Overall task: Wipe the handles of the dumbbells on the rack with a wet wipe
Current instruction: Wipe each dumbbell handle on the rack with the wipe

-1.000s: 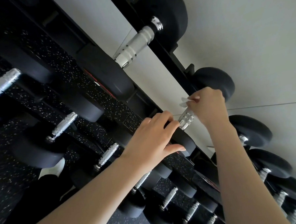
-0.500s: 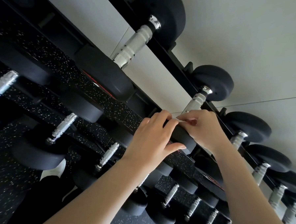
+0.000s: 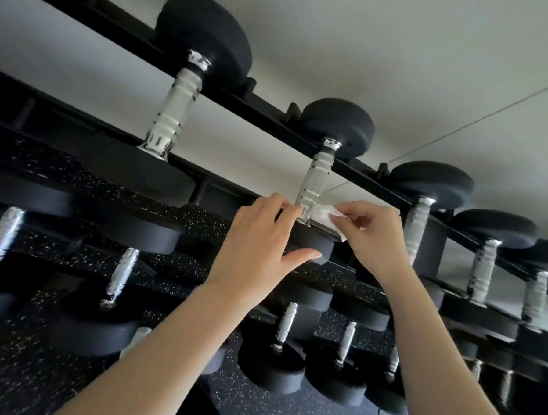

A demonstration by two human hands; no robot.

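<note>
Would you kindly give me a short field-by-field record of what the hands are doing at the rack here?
left hand: grips the near head of a top-tier dumbbell
right hand: pinches a white wet wipe
wipe position: at the near end of that dumbbell's handle
rack: black, several tiers

We've got a pale wall [image 3: 417, 57] here, a thin dark seam [image 3: 484, 118] running across it, and below the wall, black speckled floor [image 3: 27, 379].
</note>
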